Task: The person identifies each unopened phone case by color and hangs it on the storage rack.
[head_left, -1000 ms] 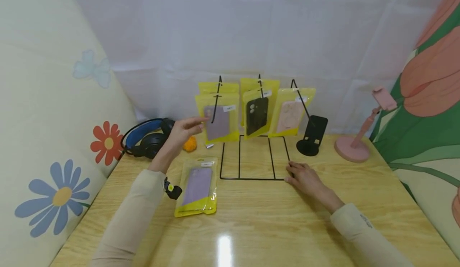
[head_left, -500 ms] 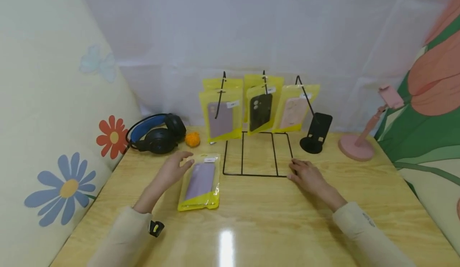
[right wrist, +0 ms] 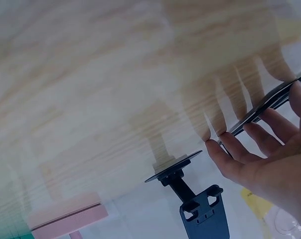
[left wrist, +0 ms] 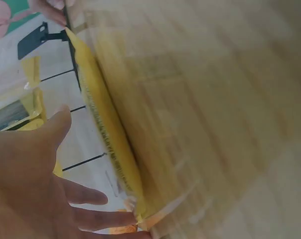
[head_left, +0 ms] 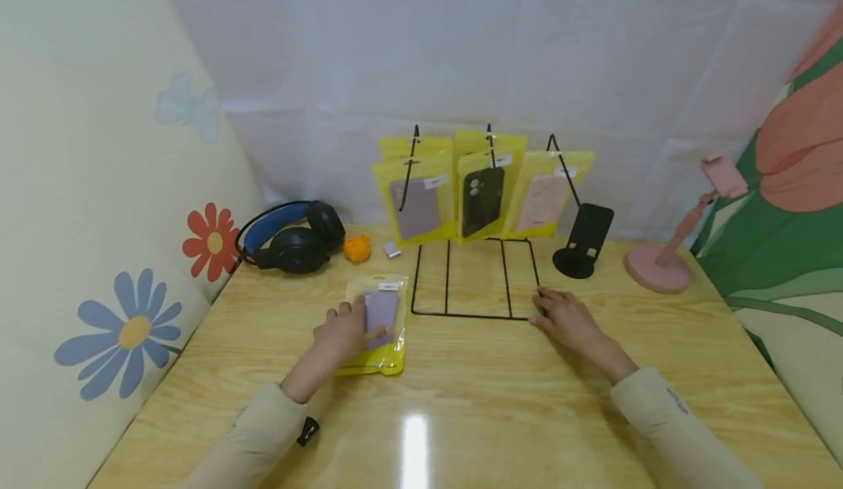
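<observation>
Shop-style booth: phone-case rack [head_left: 474,269]

Nothing legible anywhere. Small white labels on the yellow packets [head_left: 421,200] and on the packet lying on the table [head_left: 385,285], too blurred to read.

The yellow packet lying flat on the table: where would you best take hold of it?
Probably at its near left edge, from the left, where the left hand already rests on it. The yellow packet lies flat on the table, so a thumb must slip under an edge and pinch.
</observation>
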